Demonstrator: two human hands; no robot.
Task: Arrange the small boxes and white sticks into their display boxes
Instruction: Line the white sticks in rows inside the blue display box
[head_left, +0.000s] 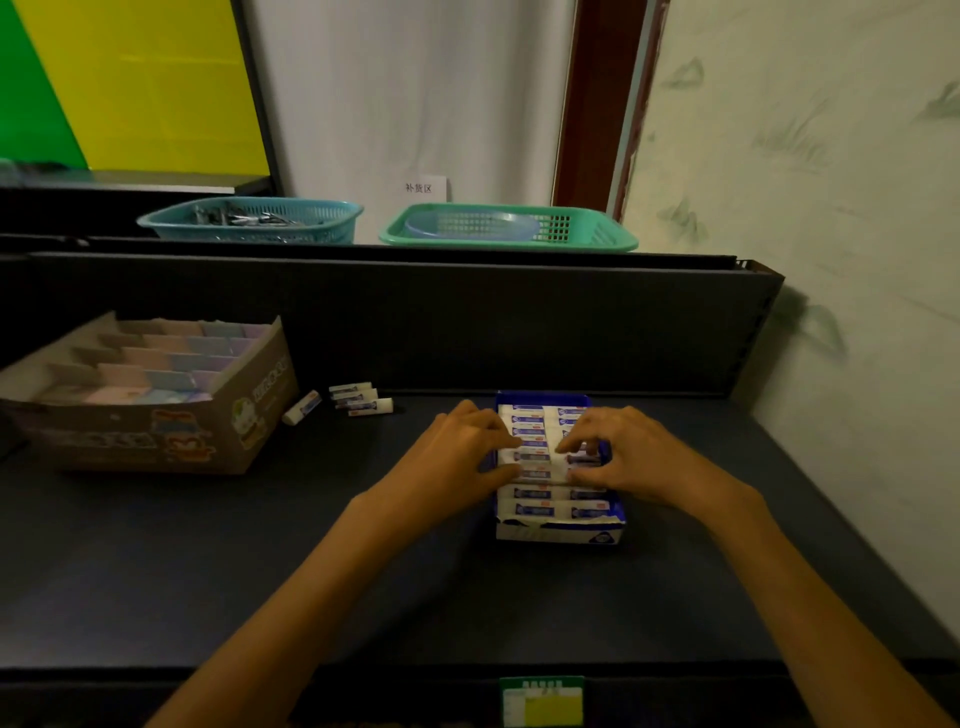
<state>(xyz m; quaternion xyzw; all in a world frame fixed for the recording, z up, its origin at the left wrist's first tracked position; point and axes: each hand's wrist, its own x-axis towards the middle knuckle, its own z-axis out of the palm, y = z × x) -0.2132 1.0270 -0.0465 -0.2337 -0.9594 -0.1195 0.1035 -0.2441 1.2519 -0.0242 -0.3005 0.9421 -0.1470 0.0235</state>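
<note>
A blue and white display box (558, 532) stands on the dark shelf, filled with two rows of white sticks with blue labels. My left hand (457, 457) rests on the left row, fingers pressing on the sticks. My right hand (618, 452) lies over the right row, its fingertips pinching a white stick (576, 460) near the middle of the box. Several loose white sticks (358, 399) lie on the shelf to the left, one white stick (302, 407) apart from them. A brown cardboard display box (156, 395) at far left holds rows of pastel small boxes.
A teal basket (249, 221) with dark metal items and a green basket (509, 228) holding a bluish bowl sit on the ledge behind. A dark back panel (467, 322) walls the shelf. A wall is at the right. A green and yellow label (543, 701) sits on the front edge.
</note>
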